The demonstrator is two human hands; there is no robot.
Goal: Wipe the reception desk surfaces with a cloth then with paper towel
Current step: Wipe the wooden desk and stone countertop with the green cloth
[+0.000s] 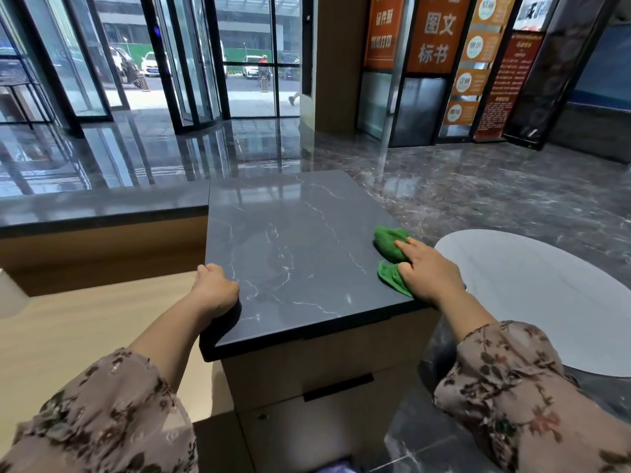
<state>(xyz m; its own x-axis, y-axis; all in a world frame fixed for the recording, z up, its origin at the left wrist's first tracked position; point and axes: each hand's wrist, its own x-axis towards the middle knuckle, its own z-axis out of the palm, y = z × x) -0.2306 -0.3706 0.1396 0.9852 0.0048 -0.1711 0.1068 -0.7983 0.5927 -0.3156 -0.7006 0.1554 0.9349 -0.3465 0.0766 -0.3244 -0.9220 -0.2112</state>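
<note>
The raised end of the reception desk has a dark grey marble top (290, 240) with thin white veins. A crumpled green cloth (389, 245) lies near its right edge. My right hand (428, 274) presses flat on the cloth, fingers spread over it. My left hand (215, 290) curls over the top's left edge, gripping it. No paper towel is in view.
A lower beige wooden worktop (78, 332) lies left of the raised top, with a long dark counter (102, 206) behind it. A drawer unit (327, 387) sits under the marble. A round white table (546, 295) stands to the right. Glossy lobby floor and glass doors lie beyond.
</note>
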